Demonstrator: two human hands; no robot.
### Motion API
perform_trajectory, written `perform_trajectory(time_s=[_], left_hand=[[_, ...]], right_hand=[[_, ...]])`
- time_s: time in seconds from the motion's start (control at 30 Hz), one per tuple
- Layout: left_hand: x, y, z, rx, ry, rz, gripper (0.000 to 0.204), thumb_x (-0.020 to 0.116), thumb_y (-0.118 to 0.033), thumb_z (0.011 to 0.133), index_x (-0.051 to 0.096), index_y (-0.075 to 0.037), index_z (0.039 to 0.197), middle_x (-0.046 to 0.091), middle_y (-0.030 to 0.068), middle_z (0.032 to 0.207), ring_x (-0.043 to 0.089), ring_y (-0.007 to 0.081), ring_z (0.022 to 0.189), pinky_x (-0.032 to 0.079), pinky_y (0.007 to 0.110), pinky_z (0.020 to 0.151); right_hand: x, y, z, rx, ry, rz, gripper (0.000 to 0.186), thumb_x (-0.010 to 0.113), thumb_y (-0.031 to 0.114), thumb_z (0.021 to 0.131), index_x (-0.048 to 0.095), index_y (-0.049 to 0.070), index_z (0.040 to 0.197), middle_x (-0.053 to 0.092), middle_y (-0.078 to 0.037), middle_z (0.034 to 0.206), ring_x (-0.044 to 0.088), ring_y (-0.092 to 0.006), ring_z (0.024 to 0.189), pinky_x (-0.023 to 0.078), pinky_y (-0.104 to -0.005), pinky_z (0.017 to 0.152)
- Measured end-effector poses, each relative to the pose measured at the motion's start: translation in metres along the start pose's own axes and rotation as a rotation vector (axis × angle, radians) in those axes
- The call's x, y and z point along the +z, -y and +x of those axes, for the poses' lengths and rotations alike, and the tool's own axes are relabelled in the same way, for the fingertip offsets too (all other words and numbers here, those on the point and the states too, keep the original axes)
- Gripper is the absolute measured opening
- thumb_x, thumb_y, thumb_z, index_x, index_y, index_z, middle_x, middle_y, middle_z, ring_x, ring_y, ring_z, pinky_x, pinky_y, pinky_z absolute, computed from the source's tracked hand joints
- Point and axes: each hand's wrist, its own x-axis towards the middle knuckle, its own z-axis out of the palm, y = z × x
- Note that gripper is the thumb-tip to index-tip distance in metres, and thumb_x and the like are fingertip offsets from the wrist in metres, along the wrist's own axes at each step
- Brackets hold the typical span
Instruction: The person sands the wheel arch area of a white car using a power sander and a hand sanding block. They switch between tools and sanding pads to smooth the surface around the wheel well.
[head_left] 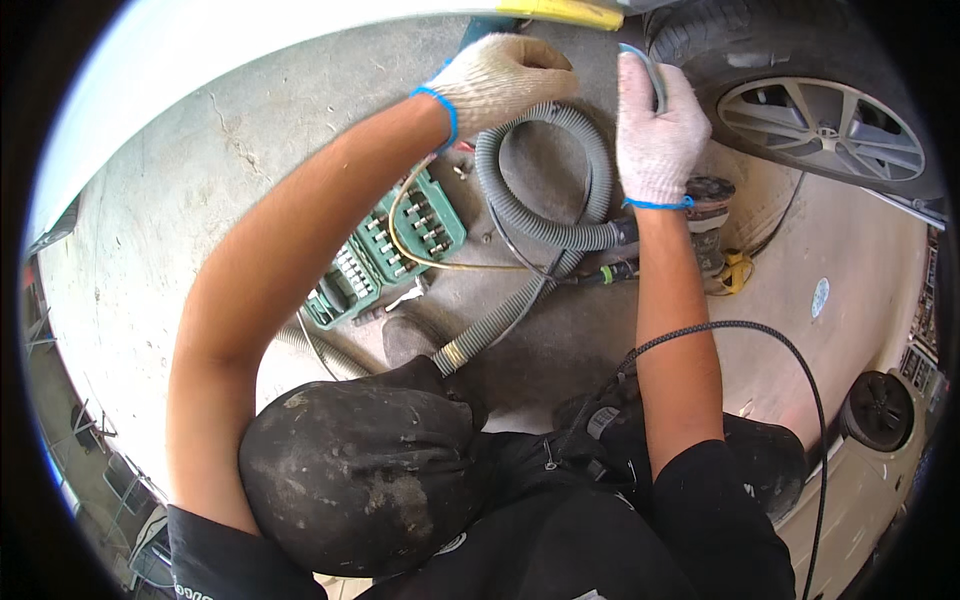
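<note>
Both my hands wear white knit gloves with blue cuffs, raised below the edge of a white vehicle panel (290, 28). My left hand (512, 76) is closed, its fingers curled in; anything inside them is hidden. A dark teal object (486, 30) shows just behind it, and a strip of yellow tape (570, 12) runs along the panel above. To the right, my right hand (662, 130) grips a thin, curved grey-blue pad (658, 80) between thumb and fingers. The two hands are apart.
A ribbed grey hose (490, 170) lies coiled on the floor beneath my hands. Left of it is an open green socket set case (455, 205). A sander-like tool (708, 240) rests beside my right forearm. A car wheel (822, 128) stands at upper right; a black cable (770, 332) loops over my arm.
</note>
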Motion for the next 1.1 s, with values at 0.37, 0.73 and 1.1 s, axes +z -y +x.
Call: perform_trajectory(time_s=[0.37, 0.73, 1.1], left_hand=[[-0.036, -0.028, -0.003, -0.083, -0.206, -0.489, 0.028, 0.051, -0.01, 0.092, 0.067, 0.004, 0.111, 0.071, 0.0131, 0.098, 0.065, 0.0202, 0.09, 0.051, 0.03, 0.085], [0.021, -0.001, -0.011, 0.06, -0.089, -0.163, 0.04, 0.069, -0.031, 0.085, 0.067, -0.002, 0.112, 0.068, 0.0072, 0.1, 0.064, 0.0158, 0.09, 0.051, 0.03, 0.084], [0.01, 0.005, -0.02, -0.104, -0.007, -0.709, 0.044, 0.066, -0.031, 0.093, 0.058, 0.004, 0.118, 0.066, 0.0119, 0.101, 0.066, 0.0181, 0.093, 0.054, 0.03, 0.088]], right_hand=[[-0.018, -0.018, -0.018, 0.151, 0.236, 0.069, 0.035, 0.066, 0.035, 0.091, 0.065, 0.0, 0.09, 0.064, -0.018, 0.073, 0.06, -0.03, 0.062, 0.049, -0.0373, 0.063], [-0.035, -0.011, -0.021, 0.245, 0.481, 0.119, 0.028, 0.066, 0.023, 0.088, 0.067, 0.0, 0.105, 0.067, -0.016, 0.081, 0.063, -0.0216, 0.071, 0.05, -0.0351, 0.068], [-0.037, -0.012, -0.027, 0.68, 0.598, 0.436, 0.03, 0.067, 0.026, 0.092, 0.067, 0.0, 0.107, 0.066, -0.004, 0.095, 0.058, -0.0105, 0.084, 0.047, -0.0258, 0.075]])
